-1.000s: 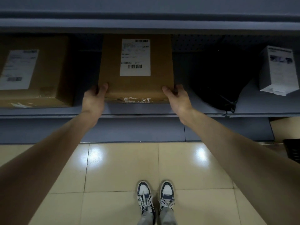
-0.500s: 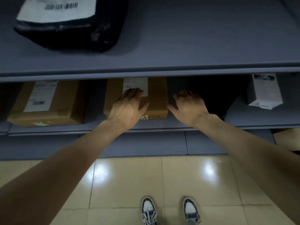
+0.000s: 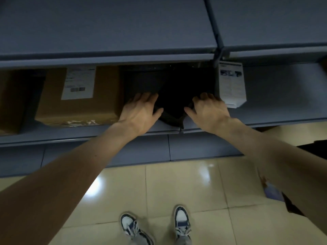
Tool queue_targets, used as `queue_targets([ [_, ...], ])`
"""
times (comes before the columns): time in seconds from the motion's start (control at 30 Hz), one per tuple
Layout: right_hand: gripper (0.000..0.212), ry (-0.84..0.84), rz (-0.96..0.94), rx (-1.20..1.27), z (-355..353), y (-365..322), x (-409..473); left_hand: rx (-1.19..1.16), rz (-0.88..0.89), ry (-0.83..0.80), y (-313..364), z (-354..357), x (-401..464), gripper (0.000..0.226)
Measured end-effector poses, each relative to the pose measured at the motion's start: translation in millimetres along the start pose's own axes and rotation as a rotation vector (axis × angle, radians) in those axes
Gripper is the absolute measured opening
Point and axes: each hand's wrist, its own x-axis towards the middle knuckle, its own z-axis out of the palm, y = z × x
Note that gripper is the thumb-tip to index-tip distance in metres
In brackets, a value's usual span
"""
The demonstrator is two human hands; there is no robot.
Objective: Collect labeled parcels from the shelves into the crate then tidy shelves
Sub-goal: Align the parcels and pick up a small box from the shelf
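Both hands reach into the lower shelf near its front edge. The left hand and the right hand lie with fingers extended on opposite sides of a black parcel; neither is curled round it. The black parcel sits at the front edge, between a brown labeled box on its left and a white box on its right. A tiled floor lies below.
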Motion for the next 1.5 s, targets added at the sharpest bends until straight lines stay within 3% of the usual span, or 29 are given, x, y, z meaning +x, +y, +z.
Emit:
queue_targets([
  [0.33,0.058,-0.141,0.052,0.185,40.9,20.7,-5.0,-0.061,-0.116,-0.115,26.1,38.5,24.0,0.068],
  [0.5,0.054,-0.246,0.125,0.506,56.7,14.1,-0.2,-0.135,-0.129,-0.033,37.4,50.9,14.6,0.069],
  [0.6,0.052,-0.267,0.247,0.817,56.2,10.9,1.0,-0.183,-0.129,0.002,55.7,54.7,2.3,0.067],
  [0.7,0.048,-0.241,0.34,0.977,54.1,14.4,-5.3,-0.285,-0.144,-0.008,78.9,62.7,-14.9,0.068],
  [1.17,0.051,-0.156,0.384,1.264,47.1,35.2,-29.7,-0.723,-0.279,-0.058,96.8,68.7,-36.0,0.069],
  [1.4,0.031,-0.068,0.233,1.24,25.9,26.2,-43.3,-0.783,-0.315,-0.082,86.5,58.2,-37.6,0.081],
  [1.5,0.03,-0.028,0.163,1.194,20.2,11.1,-41.6,-0.801,-0.373,-0.058,72.0,57.4,-31.3,0.077],
])
